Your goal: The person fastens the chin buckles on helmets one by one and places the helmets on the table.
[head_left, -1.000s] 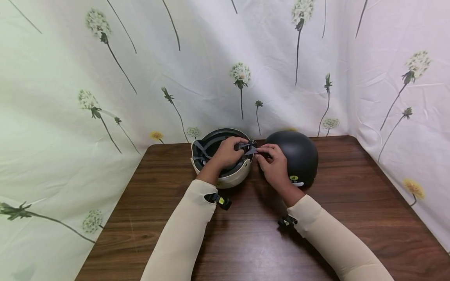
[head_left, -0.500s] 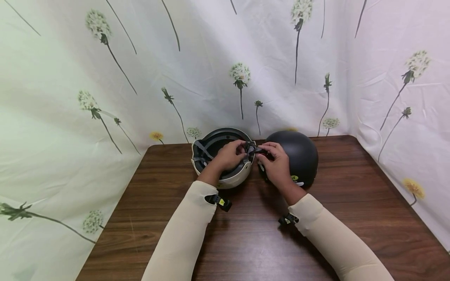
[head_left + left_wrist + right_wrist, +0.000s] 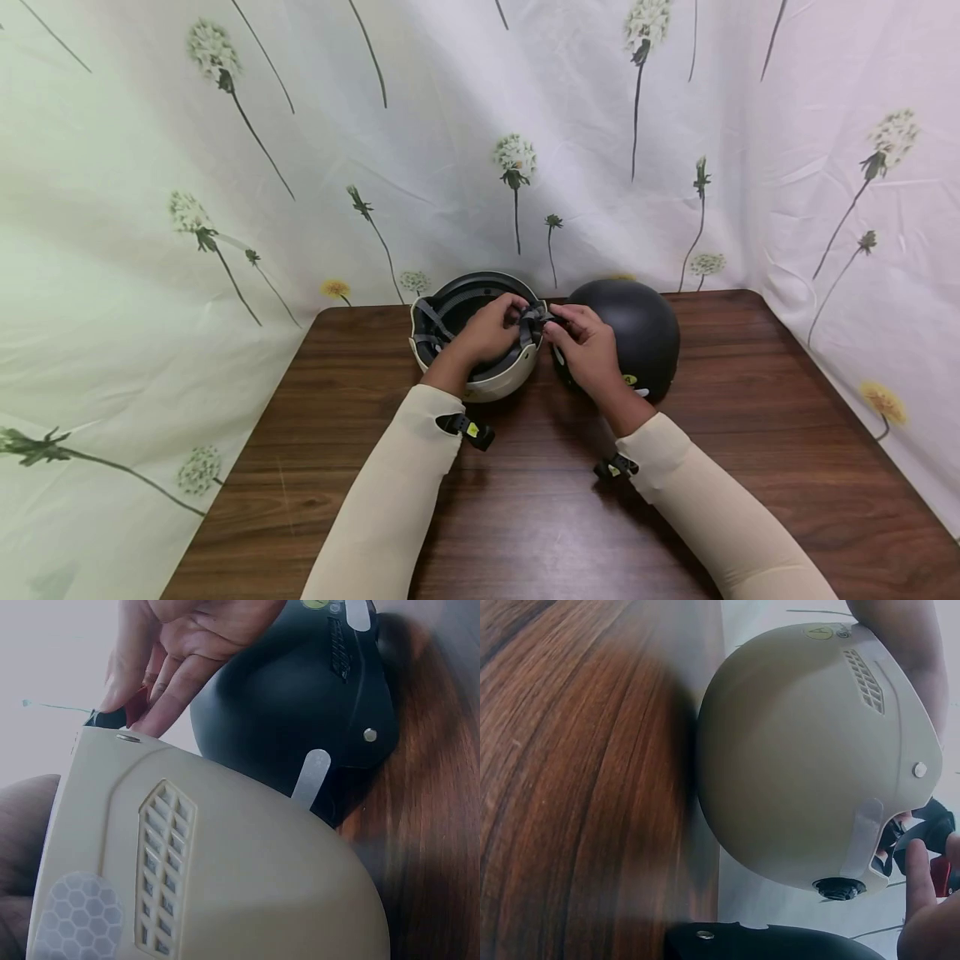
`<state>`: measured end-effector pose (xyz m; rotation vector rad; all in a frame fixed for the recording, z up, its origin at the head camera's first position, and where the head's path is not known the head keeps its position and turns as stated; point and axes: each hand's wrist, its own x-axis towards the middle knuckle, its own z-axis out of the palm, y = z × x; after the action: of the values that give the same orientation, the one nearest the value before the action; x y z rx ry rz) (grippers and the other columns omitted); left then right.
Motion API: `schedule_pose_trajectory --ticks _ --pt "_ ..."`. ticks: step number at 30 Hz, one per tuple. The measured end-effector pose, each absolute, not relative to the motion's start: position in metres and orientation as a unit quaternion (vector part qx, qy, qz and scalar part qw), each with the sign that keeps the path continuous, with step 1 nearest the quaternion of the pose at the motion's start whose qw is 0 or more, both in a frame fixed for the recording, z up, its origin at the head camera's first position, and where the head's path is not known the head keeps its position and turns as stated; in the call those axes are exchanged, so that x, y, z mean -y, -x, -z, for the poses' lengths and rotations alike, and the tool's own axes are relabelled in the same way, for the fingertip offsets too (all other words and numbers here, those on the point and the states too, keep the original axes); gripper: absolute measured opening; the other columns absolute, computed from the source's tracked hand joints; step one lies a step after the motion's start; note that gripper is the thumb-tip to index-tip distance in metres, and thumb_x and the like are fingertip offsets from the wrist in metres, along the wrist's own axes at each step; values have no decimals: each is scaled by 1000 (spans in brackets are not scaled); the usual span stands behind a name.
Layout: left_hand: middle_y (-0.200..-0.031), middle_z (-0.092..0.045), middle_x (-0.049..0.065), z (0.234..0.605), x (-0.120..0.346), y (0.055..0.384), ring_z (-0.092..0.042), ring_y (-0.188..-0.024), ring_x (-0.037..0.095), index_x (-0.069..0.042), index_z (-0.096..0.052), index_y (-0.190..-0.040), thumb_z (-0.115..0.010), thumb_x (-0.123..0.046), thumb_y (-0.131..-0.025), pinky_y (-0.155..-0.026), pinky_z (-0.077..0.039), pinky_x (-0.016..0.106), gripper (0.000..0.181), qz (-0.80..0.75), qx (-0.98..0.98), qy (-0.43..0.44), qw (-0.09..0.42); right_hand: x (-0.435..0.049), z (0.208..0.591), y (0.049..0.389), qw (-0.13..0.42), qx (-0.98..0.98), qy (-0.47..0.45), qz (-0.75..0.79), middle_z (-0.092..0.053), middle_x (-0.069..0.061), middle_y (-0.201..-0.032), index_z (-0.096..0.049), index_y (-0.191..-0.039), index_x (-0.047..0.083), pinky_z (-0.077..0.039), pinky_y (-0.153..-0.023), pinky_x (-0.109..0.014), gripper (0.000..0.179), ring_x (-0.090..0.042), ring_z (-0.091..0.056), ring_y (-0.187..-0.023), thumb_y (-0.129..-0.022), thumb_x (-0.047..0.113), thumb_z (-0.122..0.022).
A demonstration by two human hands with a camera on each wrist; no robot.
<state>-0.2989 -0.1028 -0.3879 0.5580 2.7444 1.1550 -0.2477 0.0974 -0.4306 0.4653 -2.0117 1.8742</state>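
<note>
A cream helmet (image 3: 498,387) lies upside down on the table, its dark lining and grey straps facing up. Over its right rim, the left hand (image 3: 487,332) holds the dark chin strap (image 3: 532,320) with curled fingers. From the other side the right hand (image 3: 589,343) pinches the strap's end between thumb and fingers. A small red piece (image 3: 939,876) shows beside black webbing (image 3: 928,829) at the right fingertips in the right wrist view. In the left wrist view the cream shell (image 3: 255,847) hides most of the left hand.
A matte black helmet (image 3: 637,329) sits dome up, close beside the cream one and behind the right hand. Both rest near the far edge of the dark wooden table (image 3: 525,517). A white cloth with dandelion prints (image 3: 450,167) hangs behind and along both sides.
The strap has gone from a spread grey triangle between the hands to a bunched, twisted shape above the rim. The fingers have shifted slightly; both helmets stay in place.
</note>
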Motion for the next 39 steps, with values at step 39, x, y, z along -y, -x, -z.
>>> schedule_pose_trajectory --ticks 39 --pt "-113 -64 13 379 107 281 -77 -103 42 -3 -66 -136 -69 -17 -108 -85 -59 33 31 -575 -807 -111 -78 -77 403 254 232 618 -146 -737 -73 8 -110 -69 -129 -10 -59 -89 -18 33 -5 -72 -104 -99 0 -78"
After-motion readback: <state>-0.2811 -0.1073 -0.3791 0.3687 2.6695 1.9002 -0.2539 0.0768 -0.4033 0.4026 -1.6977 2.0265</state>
